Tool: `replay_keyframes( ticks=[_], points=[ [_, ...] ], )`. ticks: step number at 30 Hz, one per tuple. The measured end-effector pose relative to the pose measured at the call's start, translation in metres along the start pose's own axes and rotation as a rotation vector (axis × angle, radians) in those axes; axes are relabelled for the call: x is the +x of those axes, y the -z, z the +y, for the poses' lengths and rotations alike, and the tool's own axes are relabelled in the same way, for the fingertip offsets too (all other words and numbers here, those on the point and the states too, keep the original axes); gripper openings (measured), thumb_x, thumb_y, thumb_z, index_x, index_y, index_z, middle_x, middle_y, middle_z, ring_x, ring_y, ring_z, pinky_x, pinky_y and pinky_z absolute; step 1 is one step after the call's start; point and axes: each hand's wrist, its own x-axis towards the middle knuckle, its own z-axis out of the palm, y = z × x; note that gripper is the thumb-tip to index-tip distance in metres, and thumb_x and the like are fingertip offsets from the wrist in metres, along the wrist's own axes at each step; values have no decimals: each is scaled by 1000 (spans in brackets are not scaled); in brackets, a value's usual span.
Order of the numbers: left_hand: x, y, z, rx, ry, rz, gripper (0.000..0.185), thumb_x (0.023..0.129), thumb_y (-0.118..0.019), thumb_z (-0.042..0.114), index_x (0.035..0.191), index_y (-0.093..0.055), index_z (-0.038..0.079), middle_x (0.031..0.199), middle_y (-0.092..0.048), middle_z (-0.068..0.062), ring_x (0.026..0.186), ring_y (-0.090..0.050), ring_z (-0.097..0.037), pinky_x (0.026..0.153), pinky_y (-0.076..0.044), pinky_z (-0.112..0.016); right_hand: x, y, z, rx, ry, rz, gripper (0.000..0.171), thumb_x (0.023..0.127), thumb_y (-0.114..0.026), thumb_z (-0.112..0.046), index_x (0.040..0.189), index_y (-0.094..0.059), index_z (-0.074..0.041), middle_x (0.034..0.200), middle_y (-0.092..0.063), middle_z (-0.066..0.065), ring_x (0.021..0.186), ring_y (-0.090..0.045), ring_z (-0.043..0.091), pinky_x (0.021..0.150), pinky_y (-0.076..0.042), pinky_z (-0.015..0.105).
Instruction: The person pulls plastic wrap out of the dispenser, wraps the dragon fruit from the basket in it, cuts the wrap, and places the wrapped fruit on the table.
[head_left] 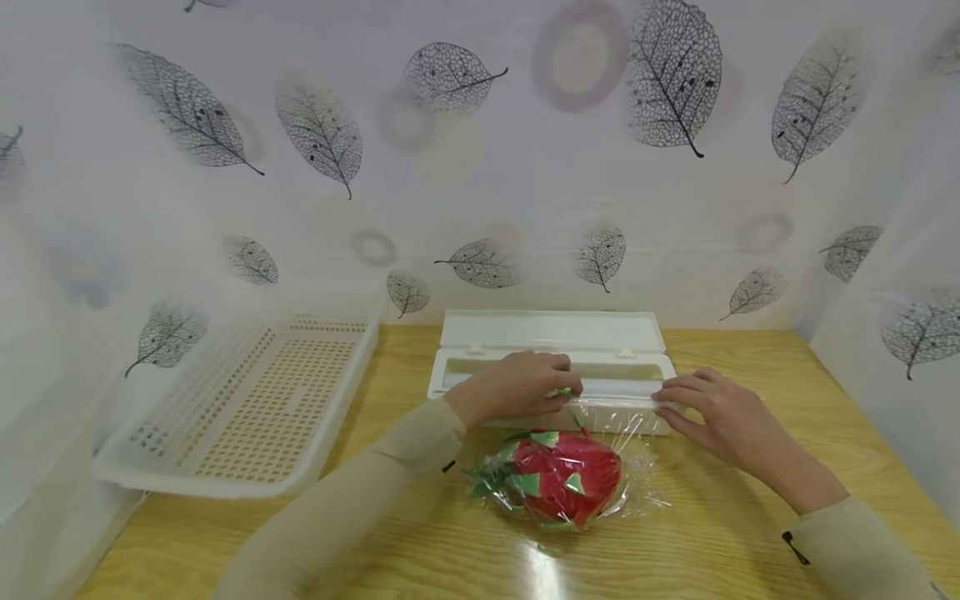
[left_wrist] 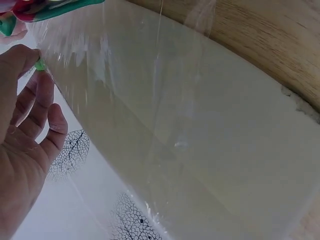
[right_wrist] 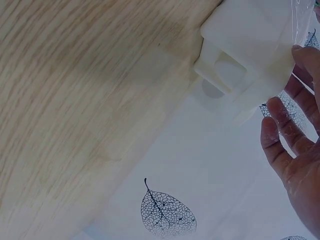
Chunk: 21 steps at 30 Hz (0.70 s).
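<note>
A white cling film dispenser stands with its lid raised at the back of the table. My left hand reaches over its front edge and pinches a small green slide cutter between thumb and finger. My right hand grips the right end of the dispenser's front edge, thumb in front, where clear cling film lies over it. A red dragon fruit with green scales sits just in front, under film that runs back up to the dispenser. The film roll is partly hidden by my left hand.
On the left rests a white perforated plastic basket, tilted against the curtain side. A leaf-patterned curtain closes off the back and both sides. Wood-grain table surface lies around the dragon fruit.
</note>
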Motion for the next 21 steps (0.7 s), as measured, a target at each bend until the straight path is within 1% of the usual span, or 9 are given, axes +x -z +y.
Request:
replay_keyframes(
  ticks=[6, 13, 21],
  points=[
    [-4, -1, 0, -41, -4, 26, 18, 103, -62, 22, 117, -72, 20, 110, -71, 2, 92, -67, -9, 82, -55, -19, 0, 0, -1, 5, -1, -2, 63, 107, -32, -55, 93, -78, -14, 94, -77, -2, 83, -67, 18, 65, -58, 36],
    [-6, -1, 0, -95, 19, 32, 18, 102, -63, 21, 117, -72, 19, 108, -70, 2, 90, -66, -9, 80, -55, -19, -1, 0, 0, 1, -8, -10, 63, 107, -32, -55, 94, -78, -15, 94, -77, -2, 84, -67, 18, 65, -59, 37],
    [-8, 0, 1, -98, 28, 26, 18, 102, -63, 21, 118, -72, 19, 107, -69, 2, 89, -65, -8, 79, -54, -17, -1, 1, -1, 8, -24, -27, 64, 106, -32, -57, 95, -79, -15, 95, -77, -2, 85, -67, 18, 65, -59, 37]
  ],
)
